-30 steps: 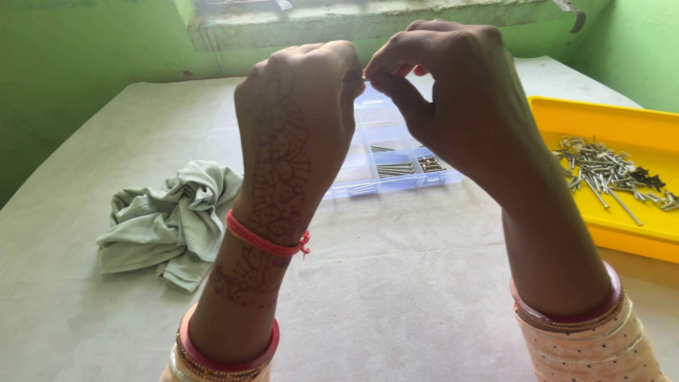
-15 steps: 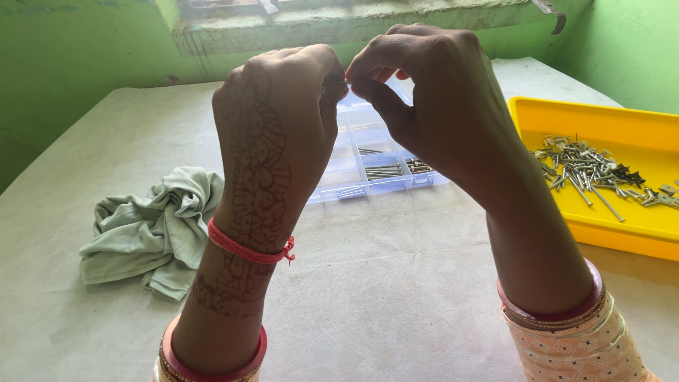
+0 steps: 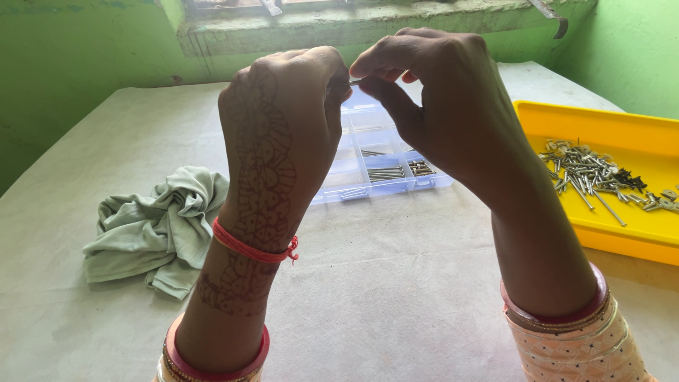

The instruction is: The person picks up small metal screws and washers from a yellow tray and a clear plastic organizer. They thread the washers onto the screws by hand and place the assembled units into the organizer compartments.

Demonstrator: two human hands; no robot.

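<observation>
Fingertips of both hands pinch 1 thin metal screw [image 3: 353, 82], raised above the clear organizer [image 3: 375, 159]. Left hand [image 3: 283, 134] and right hand [image 3: 442, 99] close on its 2 ends, apparently checking it. Right of the organizer, a yellow tray [image 3: 601, 127] holds loose screws; left, a crumpled cloth [image 3: 159, 226]. White table [image 3: 396, 297], green walls.

Both forearms raised upright side by side, backs of the hands turned toward the camera. Left hand [image 3: 283, 134] patterned with dark henna across its back and down the wrist, fingers curled forward, tips pinched together at the top right. Right hand [image 3: 442, 106] arched over, thumb and forefinger pressed together, fingertips nearly meeting those of the left. Thin red thread tied around the left wrist; red bangles on both forearms; patterned sleeve cuff on the right.
</observation>
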